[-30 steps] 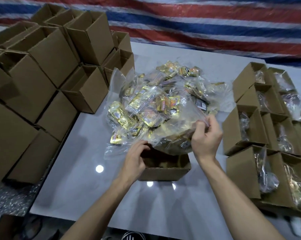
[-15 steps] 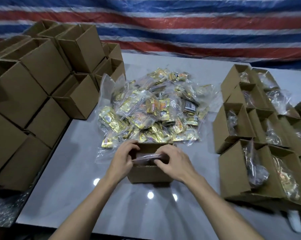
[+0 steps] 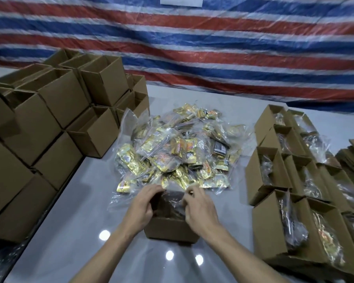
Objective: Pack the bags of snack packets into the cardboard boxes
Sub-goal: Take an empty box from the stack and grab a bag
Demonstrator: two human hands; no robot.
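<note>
Tucking a bag (image 3: 173, 203) into the open box (image 3: 170, 228).
Both the left hand (image 3: 142, 203) and right hand (image 3: 198, 205) curled over the rim, apparently pressing plastic down; flaps likely needed closing next.

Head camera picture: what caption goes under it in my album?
Both hands, left hand and right hand, tuck a bag into a cardboard box.

i see both hands at an open cardboard box (image 3: 170, 228) — left hand (image 3: 141, 204) and right hand (image 3: 198, 207) on its rim, pile of snack bags (image 3: 178, 152) just beyond them.
</note>
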